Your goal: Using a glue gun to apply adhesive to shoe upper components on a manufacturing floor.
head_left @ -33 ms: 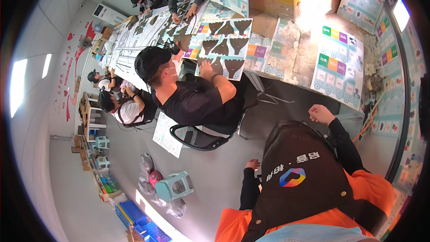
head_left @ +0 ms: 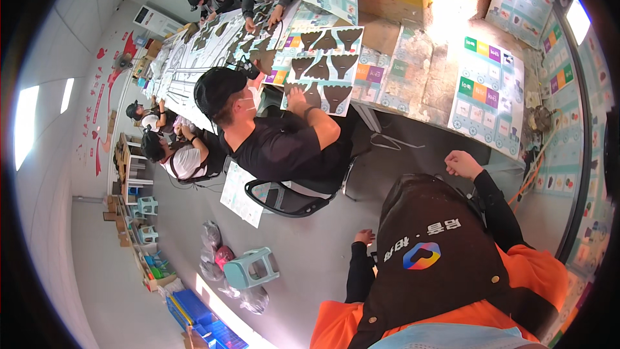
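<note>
Wearer's two hands hang free above the grey floor, unchanged from the earlier frame.
Right hand (head_left: 462,164), fingers curled shut on nothing, sits near the long white worktable (head_left: 413,84); left hand (head_left: 364,237), fingers loosely spread, hovers beside the black fabric apron (head_left: 433,252).

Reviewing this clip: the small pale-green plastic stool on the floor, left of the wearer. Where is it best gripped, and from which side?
Probably by the seat edge of the stool, from above. It stands upright on splayed legs, its flat top showing, with open floor toward the wearer. The bags crowd its far side. Both the left hand and right hand are empty, away from it.
</note>
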`<action>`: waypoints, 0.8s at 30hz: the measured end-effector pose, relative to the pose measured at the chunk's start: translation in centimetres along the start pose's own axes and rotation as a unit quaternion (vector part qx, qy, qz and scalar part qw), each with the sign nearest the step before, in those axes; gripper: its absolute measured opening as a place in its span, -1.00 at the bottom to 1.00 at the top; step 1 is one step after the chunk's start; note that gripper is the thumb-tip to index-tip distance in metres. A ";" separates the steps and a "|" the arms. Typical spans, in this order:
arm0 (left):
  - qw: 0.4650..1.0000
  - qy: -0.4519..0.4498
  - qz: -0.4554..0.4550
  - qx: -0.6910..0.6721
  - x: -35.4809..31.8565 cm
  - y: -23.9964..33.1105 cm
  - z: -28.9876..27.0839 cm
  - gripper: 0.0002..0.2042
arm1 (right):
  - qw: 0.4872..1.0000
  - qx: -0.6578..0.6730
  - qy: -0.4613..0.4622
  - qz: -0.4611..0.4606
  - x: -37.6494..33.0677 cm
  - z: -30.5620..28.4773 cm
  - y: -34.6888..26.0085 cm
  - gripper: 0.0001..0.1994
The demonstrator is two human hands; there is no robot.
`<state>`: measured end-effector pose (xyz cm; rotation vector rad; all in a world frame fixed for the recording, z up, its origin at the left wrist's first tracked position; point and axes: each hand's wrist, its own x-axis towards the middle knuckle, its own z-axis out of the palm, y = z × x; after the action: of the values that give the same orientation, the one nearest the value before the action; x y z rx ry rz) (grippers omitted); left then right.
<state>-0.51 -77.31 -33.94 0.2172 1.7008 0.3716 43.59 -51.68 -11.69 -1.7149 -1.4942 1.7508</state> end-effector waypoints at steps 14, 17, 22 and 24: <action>1.000 -0.001 0.001 -0.004 -0.8 1.1 0.2 -0.69 | 1.000 0.017 0.021 0.006 0.0 0.3 0.5 -0.83; 1.000 0.001 0.005 0.011 -0.8 1.1 0.1 -0.68 | 0.999 0.028 0.021 0.002 0.0 0.6 0.3 -0.84; 0.999 0.007 0.000 0.040 -1.0 1.6 -0.2 -0.66 | 0.999 0.037 0.022 0.010 0.1 0.8 0.3 -0.84; 0.999 0.004 0.001 0.046 -0.9 1.7 -0.3 -0.73 | 0.999 0.030 0.025 0.011 0.1 0.9 0.3 -0.85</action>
<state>-0.76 -76.13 -32.44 0.2855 1.7273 0.2953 42.94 -52.17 -12.20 -1.7385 -1.3931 1.7324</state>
